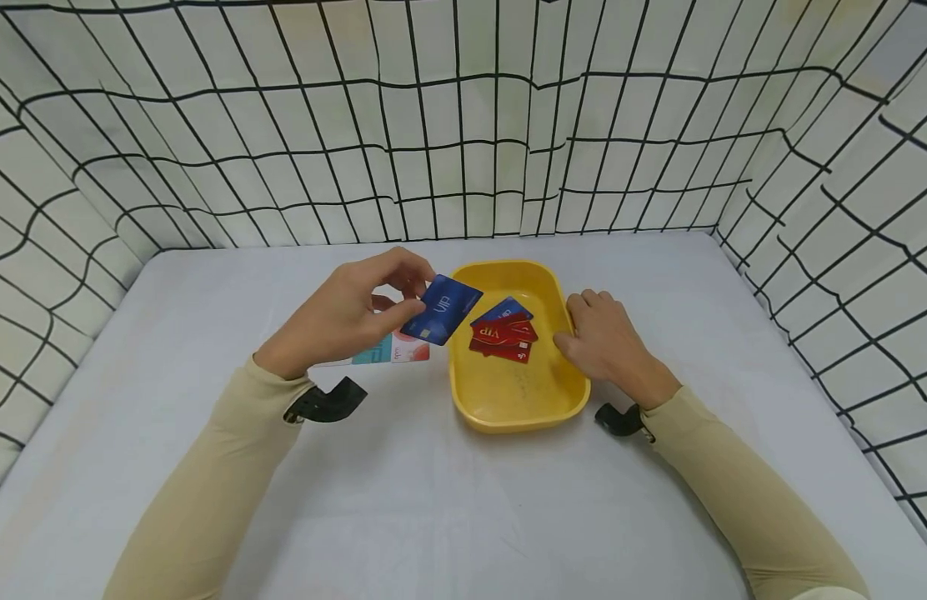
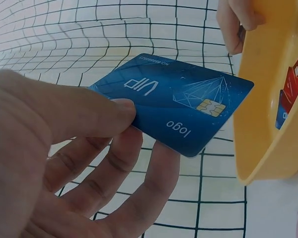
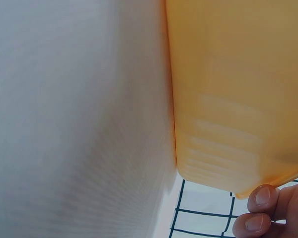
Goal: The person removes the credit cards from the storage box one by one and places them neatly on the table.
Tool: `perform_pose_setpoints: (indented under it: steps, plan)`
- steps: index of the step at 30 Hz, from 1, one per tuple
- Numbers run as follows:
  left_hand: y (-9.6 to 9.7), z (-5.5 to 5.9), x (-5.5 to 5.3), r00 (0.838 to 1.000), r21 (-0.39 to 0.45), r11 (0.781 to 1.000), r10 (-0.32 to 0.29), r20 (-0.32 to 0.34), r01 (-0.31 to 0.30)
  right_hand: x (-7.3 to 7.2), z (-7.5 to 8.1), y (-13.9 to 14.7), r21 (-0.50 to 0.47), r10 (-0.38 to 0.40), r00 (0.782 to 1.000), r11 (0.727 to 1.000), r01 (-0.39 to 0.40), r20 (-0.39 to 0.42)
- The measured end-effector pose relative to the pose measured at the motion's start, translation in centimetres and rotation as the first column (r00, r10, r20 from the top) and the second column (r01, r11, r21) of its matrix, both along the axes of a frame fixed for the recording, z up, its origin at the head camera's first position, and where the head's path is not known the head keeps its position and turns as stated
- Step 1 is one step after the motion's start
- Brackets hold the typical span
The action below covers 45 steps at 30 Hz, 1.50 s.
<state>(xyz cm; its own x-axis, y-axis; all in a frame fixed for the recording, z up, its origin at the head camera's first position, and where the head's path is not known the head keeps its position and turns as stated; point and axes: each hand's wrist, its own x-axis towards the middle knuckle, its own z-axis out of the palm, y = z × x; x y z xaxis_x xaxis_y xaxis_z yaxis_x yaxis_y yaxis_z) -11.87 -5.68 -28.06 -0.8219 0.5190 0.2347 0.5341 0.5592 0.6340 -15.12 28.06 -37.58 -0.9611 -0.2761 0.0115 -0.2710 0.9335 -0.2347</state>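
My left hand (image 1: 351, 312) pinches a blue VIP card (image 1: 443, 308) between thumb and fingers, raised beside the left rim of a yellow plastic tray (image 1: 519, 408). In the left wrist view the card (image 2: 188, 104) shows a gold chip and white lettering. Over at the tray's right side, my right hand (image 1: 609, 342) grips the rim, its thumb over the edge. Inside the tray lie several overlapping red cards (image 1: 504, 333) and a blue card (image 1: 512, 308) behind them. The right wrist view shows the tray's outer wall (image 3: 228, 99) and curled fingertips (image 3: 262, 196).
Flat on the white-covered table (image 1: 463, 517), a teal and pink printed card (image 1: 411, 347) lies partly hidden below my left hand. A black wire grid (image 1: 463, 150) before white cloth stands around the back and sides.
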Motion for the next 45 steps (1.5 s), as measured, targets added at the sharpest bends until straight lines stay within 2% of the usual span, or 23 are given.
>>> perform_pose_setpoints:
  steps: [11,16,23,30,38,45]
  plan:
    - [-2.0,-0.1,0.3,0.993,0.043,0.993,0.110,0.037,-0.111,0.0,-0.2,0.0,-0.010,-0.005,1.000,1.000,0.005,-0.004]
    - [-2.9,-0.1,0.5,0.987,0.056,0.986,0.156,0.028,-0.157,0.0,-0.2,0.0,-0.012,-0.007,1.000,1.000,0.007,-0.003]
    - [-3.7,-0.6,0.3,0.984,0.070,0.981,0.176,0.036,-0.179,-0.1,-0.1,0.0,-0.006,-0.011,1.000,1.000,0.011,-0.004]
    - [-4.4,-1.6,0.3,0.975,0.070,0.974,0.212,0.068,-0.216,-0.1,-0.2,0.0,-0.004,-0.011,1.000,1.000,0.011,-0.001]
    - [-5.2,-2.5,0.1,0.975,0.090,0.972,0.210,0.065,-0.216,-0.1,-0.2,-0.1,0.006,-0.017,1.000,1.000,0.017,-0.002]
    - [-6.3,-3.1,0.0,0.961,0.072,0.960,0.265,0.076,-0.271,-0.2,-0.2,-0.1,0.009,-0.021,1.000,1.000,0.021,0.004]
